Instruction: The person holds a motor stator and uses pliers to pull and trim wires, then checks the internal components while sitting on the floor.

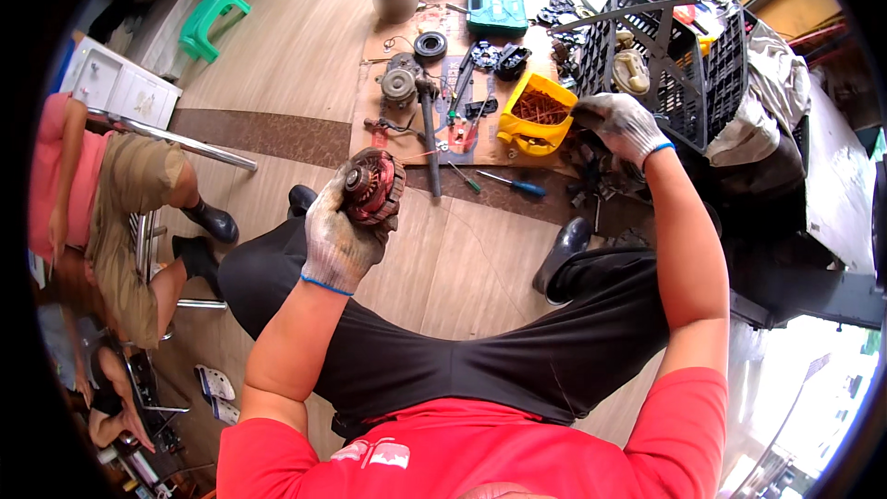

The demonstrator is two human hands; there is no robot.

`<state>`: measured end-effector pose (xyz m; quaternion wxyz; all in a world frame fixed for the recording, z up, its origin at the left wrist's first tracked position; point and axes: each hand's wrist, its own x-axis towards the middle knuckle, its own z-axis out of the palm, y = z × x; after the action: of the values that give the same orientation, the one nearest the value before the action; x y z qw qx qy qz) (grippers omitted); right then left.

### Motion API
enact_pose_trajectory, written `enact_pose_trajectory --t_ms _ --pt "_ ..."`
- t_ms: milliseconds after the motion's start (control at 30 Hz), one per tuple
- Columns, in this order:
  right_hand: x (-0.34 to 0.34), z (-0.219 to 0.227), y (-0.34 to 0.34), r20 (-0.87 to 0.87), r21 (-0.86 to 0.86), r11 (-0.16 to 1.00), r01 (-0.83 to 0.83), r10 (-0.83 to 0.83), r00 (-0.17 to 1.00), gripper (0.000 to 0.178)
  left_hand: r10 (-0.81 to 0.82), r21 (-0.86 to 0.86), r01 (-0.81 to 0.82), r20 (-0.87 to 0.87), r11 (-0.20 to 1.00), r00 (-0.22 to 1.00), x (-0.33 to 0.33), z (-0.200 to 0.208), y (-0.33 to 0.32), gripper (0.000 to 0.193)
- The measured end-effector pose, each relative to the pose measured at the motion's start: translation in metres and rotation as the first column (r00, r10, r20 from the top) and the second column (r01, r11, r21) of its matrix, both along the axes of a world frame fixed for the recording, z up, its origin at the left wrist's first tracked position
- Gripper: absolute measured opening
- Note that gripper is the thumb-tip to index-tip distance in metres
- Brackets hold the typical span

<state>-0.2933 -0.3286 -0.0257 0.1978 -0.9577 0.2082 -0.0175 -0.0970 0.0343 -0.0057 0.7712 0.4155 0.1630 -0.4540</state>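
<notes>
My gloved left hand (345, 231) grips a round motor core wound with reddish copper wire (371, 187), raised above my left thigh. A short shaft end shows at its middle. My gloved right hand (624, 125) is at the right side of a yellow plastic bin (510, 122). Loose copper wire scraps (542, 109) lie inside the bin. The right fingers are pressed together, dark with dirt at the tips; whatever they hold is hidden. On the cardboard (370, 97) ahead lie a grey motor housing (399, 83), a hammer (430, 134) and a blue-handled screwdriver (525, 188).
A teal tool case (496, 7) and a black ring (430, 45) sit farther back. Black plastic crates (688, 65) with cloth and parts crowd the right. Dark scraps (601, 171) lie under my right hand. At left, a person (139, 176) sits near a green stool (211, 24).
</notes>
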Motion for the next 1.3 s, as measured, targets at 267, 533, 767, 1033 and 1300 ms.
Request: enact_pose_trajectory --t_ms 267,533,767,1033,1300 --pt "-0.003 -0.004 -0.004 -0.421 0.686 0.592 0.424 -0.152 0.894 0.038 -0.123 -0.159 0.134 0.079 0.978 0.989 0.0 -0.025 0.005 0.035" --pt "0.04 0.042 0.076 0.078 0.398 0.912 0.101 -0.143 0.987 0.032 -0.139 -0.142 0.158 0.136 0.977 0.981 -0.006 -0.031 0.001 0.032" --pt "0.054 0.05 0.158 -0.085 0.797 0.603 0.025 0.072 0.994 0.049 -0.161 -0.087 0.183 0.21 0.979 0.964 -0.016 -0.031 -0.006 0.036" --pt "0.063 0.043 0.163 -0.102 0.813 0.581 -0.029 0.191 0.976 0.026 -0.29 -0.156 0.345 0.296 0.926 0.91 -0.022 -0.023 -0.003 0.035" --pt "0.059 0.025 0.129 0.019 0.233 0.87 -0.435 0.444 0.896 0.026 -0.222 -0.129 0.253 0.217 0.959 0.951 -0.024 -0.025 -0.003 0.036"
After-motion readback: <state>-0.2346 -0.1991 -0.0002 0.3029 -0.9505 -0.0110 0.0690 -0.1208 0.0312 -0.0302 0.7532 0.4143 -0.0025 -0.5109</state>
